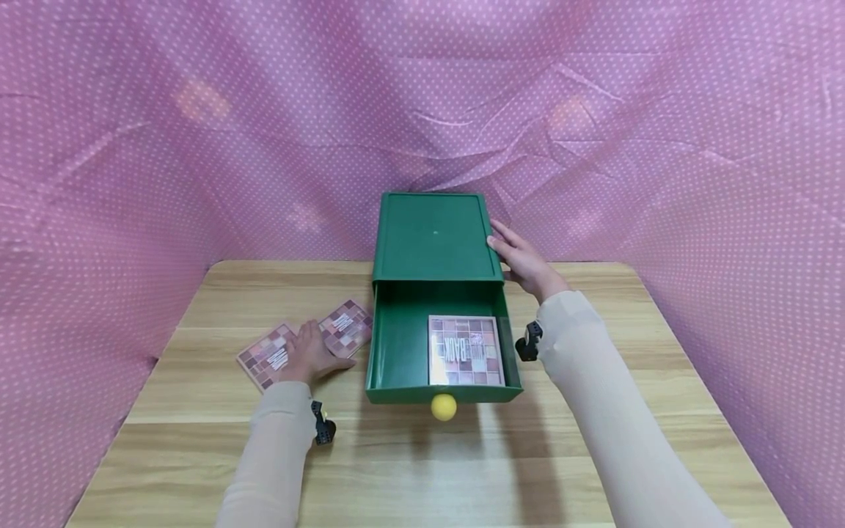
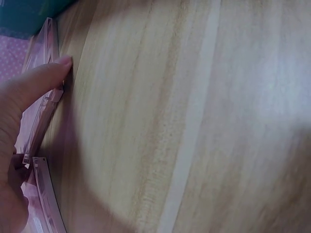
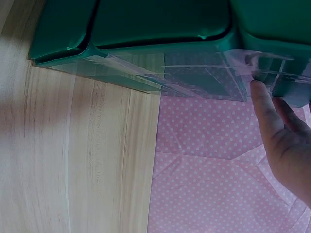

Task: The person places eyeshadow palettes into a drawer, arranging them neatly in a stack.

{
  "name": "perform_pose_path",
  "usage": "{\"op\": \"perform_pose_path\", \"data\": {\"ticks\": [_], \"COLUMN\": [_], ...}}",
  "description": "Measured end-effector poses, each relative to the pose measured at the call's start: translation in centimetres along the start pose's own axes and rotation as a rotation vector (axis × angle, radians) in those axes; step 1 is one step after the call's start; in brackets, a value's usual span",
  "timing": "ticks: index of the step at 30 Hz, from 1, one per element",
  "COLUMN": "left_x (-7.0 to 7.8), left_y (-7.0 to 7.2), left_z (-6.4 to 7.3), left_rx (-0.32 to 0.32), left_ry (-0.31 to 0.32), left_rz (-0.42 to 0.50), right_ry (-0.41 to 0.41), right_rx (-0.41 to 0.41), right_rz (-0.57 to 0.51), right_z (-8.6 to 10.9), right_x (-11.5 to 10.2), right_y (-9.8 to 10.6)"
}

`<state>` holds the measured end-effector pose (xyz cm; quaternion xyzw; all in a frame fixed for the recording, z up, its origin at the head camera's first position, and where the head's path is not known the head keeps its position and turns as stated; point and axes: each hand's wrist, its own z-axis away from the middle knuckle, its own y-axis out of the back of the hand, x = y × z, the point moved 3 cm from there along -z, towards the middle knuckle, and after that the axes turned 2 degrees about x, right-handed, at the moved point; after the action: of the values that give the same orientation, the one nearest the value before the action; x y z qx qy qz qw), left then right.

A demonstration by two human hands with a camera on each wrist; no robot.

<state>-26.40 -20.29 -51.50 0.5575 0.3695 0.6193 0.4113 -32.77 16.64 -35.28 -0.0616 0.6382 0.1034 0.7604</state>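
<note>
A green drawer box (image 1: 436, 238) stands on the table with its drawer (image 1: 404, 337) pulled out toward me. Inside the drawer, on its right side, lies a square makeup palette (image 1: 467, 350). My left hand (image 1: 313, 356) is low on the tabletop between two more palettes, a left one (image 1: 267, 356) and a right one (image 1: 346, 328). Its thumb (image 2: 46, 80) stretches along the right palette's near edge, and the other fingers are partly hidden behind the palettes. Against the box's right side rests my right hand (image 1: 524, 260), fingers extended, fingertips at the wall.
A round yellow knob (image 1: 444, 407) sticks out from the drawer front. Clear plastic with tape (image 3: 204, 73) covers part of the box's side. Pink dotted cloth (image 1: 422, 95) hangs behind and beside the wooden table (image 1: 422, 477).
</note>
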Motion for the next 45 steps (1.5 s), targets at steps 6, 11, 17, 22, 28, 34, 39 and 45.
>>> {"op": "perform_pose_path", "data": {"ticks": [6,11,17,22,28,34,39,45], "left_x": [0.1,0.2,0.4,0.2,0.1,0.2,0.2,0.1], "left_y": [0.0,0.0,-0.2,-0.2,0.6,2.5,4.3,6.5], "left_z": [0.3,0.8,1.5,1.8,1.9,2.0,2.1,2.3], "left_rx": [0.068,0.14,0.205,0.236,0.249,0.257,0.299,0.329], "left_ry": [0.011,0.029,0.081,0.104,0.12,0.123,0.119,0.132], "left_rz": [0.061,0.115,0.248,0.322,0.393,0.46,0.474,0.515], "right_ry": [0.003,-0.013,-0.014,-0.006,-0.015,-0.003,-0.005,-0.013], "right_rx": [0.002,-0.01,-0.024,-0.03,-0.004,0.006,0.007,0.006], "right_rz": [0.004,-0.007,0.003,0.015,-0.013,-0.015,-0.015,-0.03], "right_z": [-0.1,0.4,1.5,1.7,0.8,0.4,0.4,0.1], "right_x": [0.1,-0.2,-1.2,-1.3,-0.2,0.2,0.2,0.3], "right_y": [0.0,-0.2,-0.7,-0.8,-0.1,0.0,0.0,0.1]}}
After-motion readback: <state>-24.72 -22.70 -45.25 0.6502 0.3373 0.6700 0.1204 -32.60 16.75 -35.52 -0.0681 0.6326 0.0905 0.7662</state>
